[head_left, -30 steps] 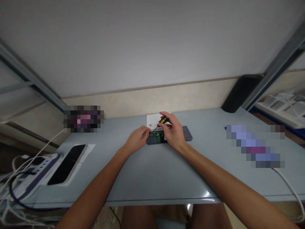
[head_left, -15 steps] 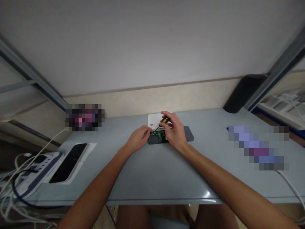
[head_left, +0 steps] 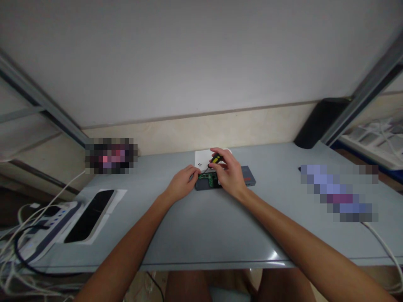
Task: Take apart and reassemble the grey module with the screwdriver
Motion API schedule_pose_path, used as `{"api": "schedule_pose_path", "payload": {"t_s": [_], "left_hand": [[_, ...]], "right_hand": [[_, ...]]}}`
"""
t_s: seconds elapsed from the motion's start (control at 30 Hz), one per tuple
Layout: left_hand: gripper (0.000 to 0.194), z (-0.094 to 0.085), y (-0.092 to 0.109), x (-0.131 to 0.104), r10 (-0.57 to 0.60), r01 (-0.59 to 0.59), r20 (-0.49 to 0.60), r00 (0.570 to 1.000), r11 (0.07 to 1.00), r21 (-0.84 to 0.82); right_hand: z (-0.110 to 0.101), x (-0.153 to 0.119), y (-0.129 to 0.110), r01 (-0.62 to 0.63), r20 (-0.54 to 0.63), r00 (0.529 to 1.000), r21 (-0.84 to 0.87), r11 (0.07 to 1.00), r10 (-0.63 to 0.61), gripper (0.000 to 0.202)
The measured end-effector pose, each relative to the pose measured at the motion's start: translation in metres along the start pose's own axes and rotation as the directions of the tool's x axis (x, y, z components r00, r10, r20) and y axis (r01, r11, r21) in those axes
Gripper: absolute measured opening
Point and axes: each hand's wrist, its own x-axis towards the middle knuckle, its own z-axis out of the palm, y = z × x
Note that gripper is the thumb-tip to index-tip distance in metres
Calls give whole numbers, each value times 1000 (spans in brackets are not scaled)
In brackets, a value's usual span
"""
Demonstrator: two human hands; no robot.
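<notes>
On the desk lies an opened dark grey electronic device [head_left: 251, 176], its green circuit board [head_left: 210, 178] exposed on the left half. My right hand [head_left: 232, 174] is closed around a black-and-yellow screwdriver [head_left: 216, 159]. The screwdriver's thin shaft slants down leftward to the board's upper left part. At the device's left end, my left hand [head_left: 182, 184] has its fingers curled and pinched on the corner. My right hand covers the device's middle. Just behind it lies a white sheet [head_left: 201, 156] with several small dark pieces or marks on it.
A black phone [head_left: 91, 216] rests on white paper at left, beside a power strip [head_left: 52, 235] with tangled cables. A blurred-out object [head_left: 111, 156] stands at back left and another blurred-out item [head_left: 336, 193] lies at right. A black cylinder [head_left: 323, 123] leans at back right.
My right hand and the screwdriver have shifted very slightly left. The left hand keeps its place at the device's left end. The whole view has moved a little.
</notes>
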Motion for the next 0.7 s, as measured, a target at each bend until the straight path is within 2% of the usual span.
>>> {"api": "schedule_pose_path", "payload": {"t_s": [0.3,0.6,0.7], "left_hand": [[29,-1,3,0,-11,11,-4,1000,1000,-9],[29,-1,3,0,-8,8,-10,1000,1000,-10],[30,-1,2,0,-3,3,-3,1000,1000,-3]], "right_hand": [[-2,2,-1,27,-25,999,-43,999,-28,45],[-1,1,-2,7,25,1000,-3,1000,-7,45],[-1,2,-6,6,6,1000,-15,1000,-6,45]]}}
